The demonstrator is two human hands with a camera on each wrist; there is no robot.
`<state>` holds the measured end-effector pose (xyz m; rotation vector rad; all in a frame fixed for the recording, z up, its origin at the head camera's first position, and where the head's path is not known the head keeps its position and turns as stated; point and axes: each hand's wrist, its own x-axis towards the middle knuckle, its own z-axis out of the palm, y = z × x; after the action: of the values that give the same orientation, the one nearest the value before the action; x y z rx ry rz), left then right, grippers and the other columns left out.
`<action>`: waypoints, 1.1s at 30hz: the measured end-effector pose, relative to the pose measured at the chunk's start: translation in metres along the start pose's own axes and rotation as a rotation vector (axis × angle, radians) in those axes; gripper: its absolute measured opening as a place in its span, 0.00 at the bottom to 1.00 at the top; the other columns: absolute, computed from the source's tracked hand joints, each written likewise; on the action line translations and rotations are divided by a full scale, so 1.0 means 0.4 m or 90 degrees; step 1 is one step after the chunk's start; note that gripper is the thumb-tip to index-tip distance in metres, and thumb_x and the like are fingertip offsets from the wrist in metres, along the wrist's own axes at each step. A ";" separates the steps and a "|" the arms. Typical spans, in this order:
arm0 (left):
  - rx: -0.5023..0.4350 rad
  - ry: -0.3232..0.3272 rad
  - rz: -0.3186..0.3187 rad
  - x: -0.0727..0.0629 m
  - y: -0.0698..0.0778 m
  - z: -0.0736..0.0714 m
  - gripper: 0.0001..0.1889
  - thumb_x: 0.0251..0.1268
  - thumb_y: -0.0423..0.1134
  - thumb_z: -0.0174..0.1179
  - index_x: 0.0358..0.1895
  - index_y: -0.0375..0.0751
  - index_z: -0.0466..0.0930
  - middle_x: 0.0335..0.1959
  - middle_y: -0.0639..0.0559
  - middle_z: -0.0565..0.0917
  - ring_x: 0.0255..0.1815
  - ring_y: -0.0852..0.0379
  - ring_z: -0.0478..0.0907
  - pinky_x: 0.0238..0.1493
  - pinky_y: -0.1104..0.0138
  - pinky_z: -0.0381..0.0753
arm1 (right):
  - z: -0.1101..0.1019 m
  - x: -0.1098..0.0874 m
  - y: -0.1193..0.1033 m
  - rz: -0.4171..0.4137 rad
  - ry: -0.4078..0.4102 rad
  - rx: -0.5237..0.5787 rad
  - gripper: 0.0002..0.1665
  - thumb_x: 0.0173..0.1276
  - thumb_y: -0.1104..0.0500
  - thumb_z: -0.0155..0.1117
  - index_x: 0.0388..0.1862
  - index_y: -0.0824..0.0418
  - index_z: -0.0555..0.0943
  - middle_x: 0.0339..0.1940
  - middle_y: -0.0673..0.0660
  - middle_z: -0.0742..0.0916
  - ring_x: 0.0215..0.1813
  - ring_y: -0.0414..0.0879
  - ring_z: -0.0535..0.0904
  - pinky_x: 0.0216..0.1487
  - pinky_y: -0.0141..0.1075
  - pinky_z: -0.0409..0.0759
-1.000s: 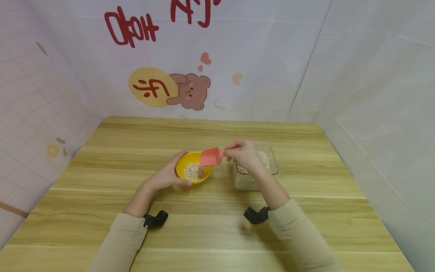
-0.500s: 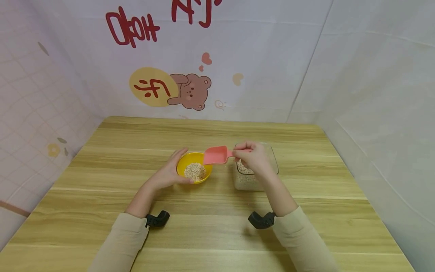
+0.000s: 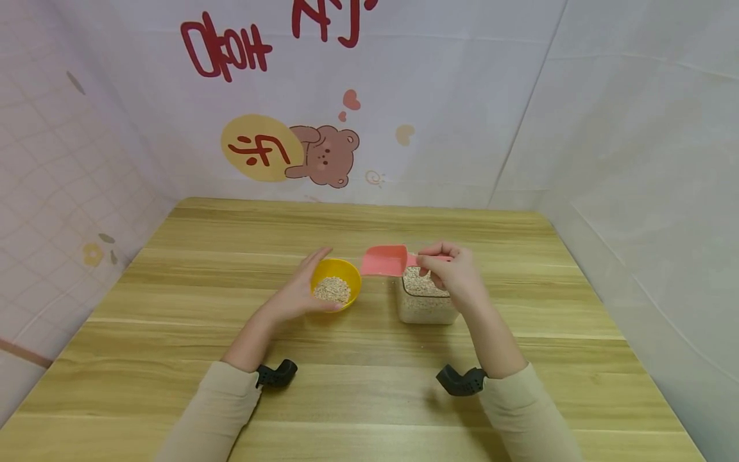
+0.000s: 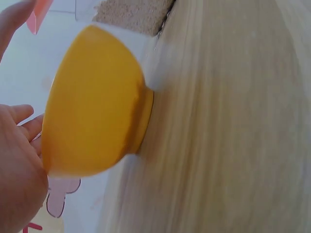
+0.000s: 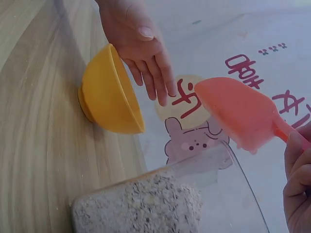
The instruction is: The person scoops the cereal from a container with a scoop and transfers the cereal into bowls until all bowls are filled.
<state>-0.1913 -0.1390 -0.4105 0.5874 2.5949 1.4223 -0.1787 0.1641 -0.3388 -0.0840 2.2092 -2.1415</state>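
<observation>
My left hand is spread beside the yellow bowl, its fingers fairly straight and the thumb near the front rim. In the right wrist view the left palm faces the bowl's opening. Oat flakes lie in the bowl, which stands upright on the table. With bent fingers, my right hand pinches the handle of a pink scoop. The scoop is held in the air between the bowl and a clear container of oats, its blade pointing left; no flakes show in it.
The wooden table runs back to a white curtain printed with a bear. More curtain hangs along both sides. A black wrist mount sits on the left forearm and another mount on the right.
My right hand has carried the scoop rightward, from over the bowl to between bowl and container. My left hand has shifted slightly right, its fingers loosening from the bowl's rim.
</observation>
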 end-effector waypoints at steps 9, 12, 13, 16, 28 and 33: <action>0.000 -0.006 0.033 0.007 0.032 0.015 0.61 0.37 0.53 0.78 0.76 0.62 0.45 0.77 0.52 0.44 0.75 0.46 0.43 0.66 0.40 0.52 | -0.045 -0.030 -0.001 -0.011 0.027 -0.006 0.06 0.62 0.68 0.64 0.37 0.71 0.80 0.18 0.54 0.82 0.12 0.40 0.61 0.16 0.30 0.58; 0.003 -0.002 0.042 0.010 0.040 0.019 0.62 0.37 0.52 0.79 0.76 0.62 0.45 0.77 0.51 0.44 0.74 0.46 0.44 0.65 0.40 0.53 | -0.064 -0.035 0.003 -0.018 0.033 0.014 0.03 0.62 0.69 0.64 0.34 0.69 0.81 0.18 0.54 0.82 0.12 0.39 0.61 0.16 0.30 0.57; 0.003 -0.002 0.044 0.012 0.042 0.021 0.62 0.37 0.51 0.79 0.76 0.62 0.45 0.77 0.51 0.44 0.75 0.46 0.44 0.66 0.40 0.53 | -0.069 -0.036 0.005 -0.021 0.035 0.021 0.01 0.62 0.69 0.63 0.33 0.68 0.81 0.18 0.53 0.82 0.12 0.39 0.61 0.15 0.30 0.57; 0.008 0.001 0.050 0.017 0.048 0.028 0.61 0.38 0.47 0.79 0.76 0.61 0.45 0.76 0.50 0.45 0.74 0.47 0.45 0.66 0.41 0.53 | -0.086 -0.038 0.009 -0.029 0.046 0.039 0.05 0.63 0.70 0.63 0.30 0.62 0.83 0.17 0.52 0.82 0.11 0.39 0.62 0.15 0.30 0.56; 0.034 -0.009 0.057 0.047 0.093 0.070 0.61 0.40 0.54 0.77 0.77 0.57 0.44 0.76 0.49 0.47 0.74 0.48 0.46 0.68 0.46 0.53 | -0.143 -0.045 0.011 -0.042 0.102 0.046 0.09 0.62 0.70 0.64 0.27 0.58 0.83 0.15 0.51 0.82 0.11 0.38 0.63 0.14 0.29 0.56; 0.042 -0.016 0.075 0.062 0.109 0.092 0.61 0.41 0.53 0.77 0.77 0.55 0.42 0.77 0.50 0.45 0.75 0.49 0.45 0.69 0.48 0.52 | -0.165 -0.047 0.016 -0.047 0.115 0.030 0.08 0.62 0.70 0.65 0.27 0.59 0.83 0.16 0.51 0.82 0.12 0.37 0.64 0.14 0.28 0.58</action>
<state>-0.1914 -0.0793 -0.3924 0.7744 2.6356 1.3573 -0.1654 0.2314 -0.3429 0.0333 2.2821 -2.3244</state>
